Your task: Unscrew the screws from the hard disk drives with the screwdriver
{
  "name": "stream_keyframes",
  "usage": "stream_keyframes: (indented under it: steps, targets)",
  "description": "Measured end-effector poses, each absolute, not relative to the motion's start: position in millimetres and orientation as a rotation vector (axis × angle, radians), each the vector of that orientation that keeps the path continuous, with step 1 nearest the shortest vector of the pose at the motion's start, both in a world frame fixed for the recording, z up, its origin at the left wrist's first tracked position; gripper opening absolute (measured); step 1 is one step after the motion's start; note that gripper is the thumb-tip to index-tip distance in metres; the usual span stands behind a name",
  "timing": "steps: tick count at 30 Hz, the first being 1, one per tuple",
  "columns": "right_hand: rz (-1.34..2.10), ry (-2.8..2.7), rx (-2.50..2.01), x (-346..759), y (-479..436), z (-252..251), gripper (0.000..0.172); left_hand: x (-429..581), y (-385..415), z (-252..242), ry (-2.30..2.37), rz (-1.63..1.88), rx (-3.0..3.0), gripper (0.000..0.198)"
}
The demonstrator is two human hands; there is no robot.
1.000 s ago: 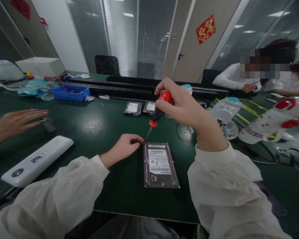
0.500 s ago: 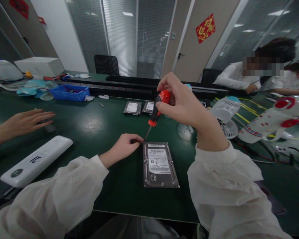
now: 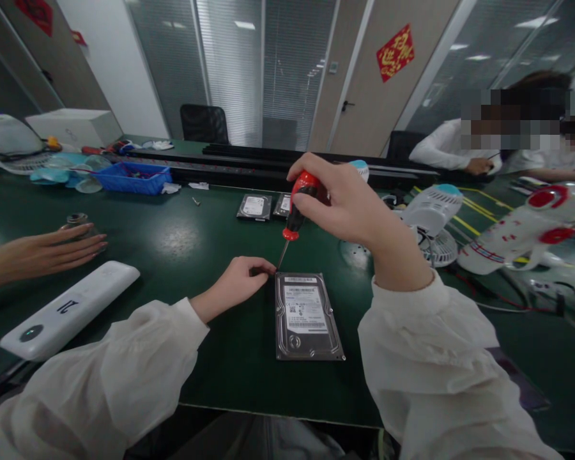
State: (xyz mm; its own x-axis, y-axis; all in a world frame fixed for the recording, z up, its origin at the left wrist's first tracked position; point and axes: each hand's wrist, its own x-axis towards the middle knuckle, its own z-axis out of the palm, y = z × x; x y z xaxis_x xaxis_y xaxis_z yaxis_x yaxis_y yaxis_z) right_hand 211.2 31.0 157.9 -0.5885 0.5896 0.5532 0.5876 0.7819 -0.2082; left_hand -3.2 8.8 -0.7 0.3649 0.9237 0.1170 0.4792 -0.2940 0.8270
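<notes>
One blue bin [image 3: 133, 184], dk bits [image 3: 141, 174] inside, screwdriver [image 3: 294, 222] at HDD [image 3: 306, 313].

It is a bit dim. A shiny spot [image 3: 177, 239] glows on the tabletop [image 3: 234, 383] in front of the blue basket [image 3: 130, 184]. Far right of the basket, a white jug [image 3: 501, 246] looks stretched.

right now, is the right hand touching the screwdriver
Touching: the head view plainly shows the right hand wrapped around the handle of the red-and-black screwdriver.
</notes>
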Motion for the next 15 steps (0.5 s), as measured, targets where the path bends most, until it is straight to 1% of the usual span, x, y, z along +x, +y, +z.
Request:
stream_keyframes:
  steps: [1, 3, 6, 8, 9, 11, 14, 15]
  targets:
    - [-0.010, -2.341, -0.896, 210.9, 31.0, 157.7, 0.016, -3.1, 8.6, -0.2, 1.218, 0.794, 1.914, 0.025]
    - [-0.032, -2.315, -0.922, 210.8, 31.0, 157.3, 0.019, -3.3, 8.2, 0.9, 1.226, 0.789, 1.915, 0.025]
    - [-0.014, -2.348, -0.895, 211.8, 30.6, 157.3, 0.016, -3.8, 8.1, 1.5, 1.235, 0.771, 1.910, 0.025]
    - [-0.010, -2.381, -0.878, 212.1, 30.1, 157.5, 0.024, -3.8, 8.2, 1.5, 1.239, 0.768, 1.908, 0.025]
    - [-0.020, -2.382, -0.882, 211.9, 30.0, 157.6, 0.025, -3.7, 8.3, 1.5, 1.239, 0.770, 1.911, 0.025]
    - [-0.048, -2.354, -0.903, 211.0, 30.0, 157.5, 0.023, -3.4, 8.4, 1.5, 1.241, 0.772, 1.920, 0.025]
    - [-0.081, -2.308, -0.951, 209.8, 30.5, 157.3, 0.029, -2.9, 8.3, 1.5, 1.242, 0.767, 1.927, 0.025]
    - [-0.086, -2.311, -0.960, 209.7, 30.4, 157.3, 0.028, -2.8, 8.2, 1.4, 1.242, 0.767, 1.924, 0.025]
